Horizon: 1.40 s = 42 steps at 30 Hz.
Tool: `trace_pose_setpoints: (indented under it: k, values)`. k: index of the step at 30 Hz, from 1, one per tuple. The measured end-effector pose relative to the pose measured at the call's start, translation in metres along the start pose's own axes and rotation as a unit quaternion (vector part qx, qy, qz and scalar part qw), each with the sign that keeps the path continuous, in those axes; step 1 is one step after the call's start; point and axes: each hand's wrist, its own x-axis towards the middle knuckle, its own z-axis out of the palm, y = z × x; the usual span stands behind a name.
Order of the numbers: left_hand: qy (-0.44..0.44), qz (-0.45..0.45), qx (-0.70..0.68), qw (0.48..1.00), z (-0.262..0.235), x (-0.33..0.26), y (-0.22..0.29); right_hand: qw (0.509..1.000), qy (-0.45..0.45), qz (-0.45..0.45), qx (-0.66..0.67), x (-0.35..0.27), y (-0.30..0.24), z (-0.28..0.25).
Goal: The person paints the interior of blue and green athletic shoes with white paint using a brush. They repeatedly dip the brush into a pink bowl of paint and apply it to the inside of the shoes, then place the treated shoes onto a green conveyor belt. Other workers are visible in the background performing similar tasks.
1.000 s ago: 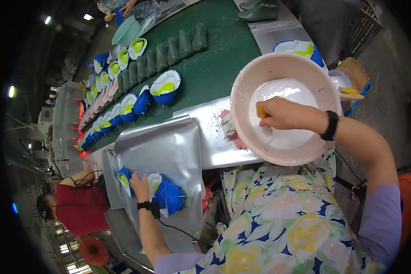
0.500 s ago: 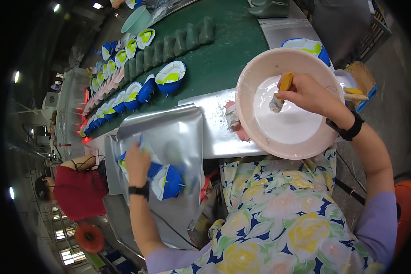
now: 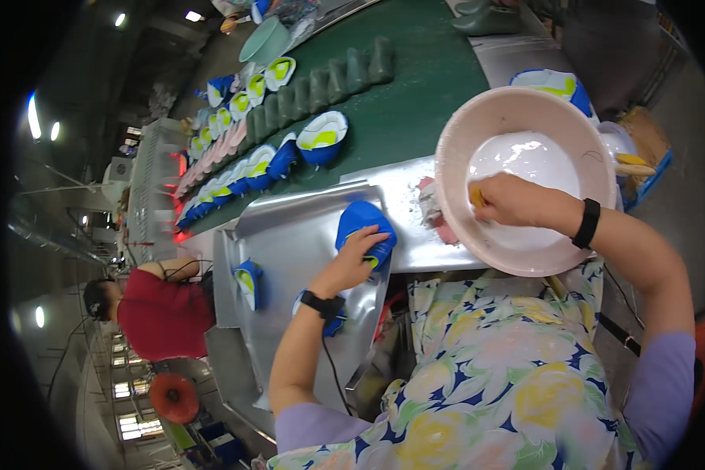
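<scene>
My left hand (image 3: 348,260) grips a blue shoe upper (image 3: 366,215) over the right side of the metal tray, its fingers spread across the piece. In the pale pink basin (image 3: 449,168), my right hand (image 3: 517,201) is closed round a brush with a yellow handle (image 3: 475,196); the bristles are hidden below the hand. White liquid (image 3: 517,157) covers the basin's floor. Another blue and white upper (image 3: 247,283) lies at the tray's left. One more upper (image 3: 334,323) is partly covered by my left wrist.
The metal tray (image 3: 290,211) adjoins a green conveyor belt (image 3: 415,70), where rows of blue uppers (image 3: 323,137) and dark green shoe lasts (image 3: 318,90) stand. Crumpled, stained rags (image 3: 432,211) lie beside the basin. A person in red (image 3: 160,313) is at far left.
My left hand has moved right and up from the tray's left side with a blue upper. My right hand has lowered the brush toward the basin's left wall.
</scene>
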Motion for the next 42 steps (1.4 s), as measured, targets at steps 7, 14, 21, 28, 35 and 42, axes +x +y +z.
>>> trace_pose_setpoints:
  k: [7, 14, 21, 28, 35, 42]
  values:
    - [0.145, -0.012, 0.045, 0.988, -0.033, 0.009, -0.005, 0.985, 0.154, -0.053, -0.050, -0.049, -0.006, -0.052]
    - [0.093, -0.009, -0.624, 0.775, -0.100, 0.042, 0.067, 0.947, 0.295, -0.128, 0.026, -0.062, 0.012, -0.090]
    - [0.051, 0.033, -0.580, 0.812, -0.061, 0.086, 0.128, 0.928, 0.285, -0.217, 0.104, -0.050, -0.038, -0.115]
    - [0.142, 0.064, -0.602, 0.783, -0.034, 0.103, 0.134, 0.912, 0.388, -0.050, 0.125, -0.064, -0.028, -0.103]
    - [0.341, 0.133, -0.475, 0.801, 0.007, 0.118, 0.129, 0.900, 0.365, 0.034, 0.235, -0.058, -0.022, -0.066]
    - [0.487, 0.166, -0.388, 0.765, 0.011, 0.134, 0.119, 0.853, 0.319, 0.064, 0.407, -0.063, -0.030, -0.045]
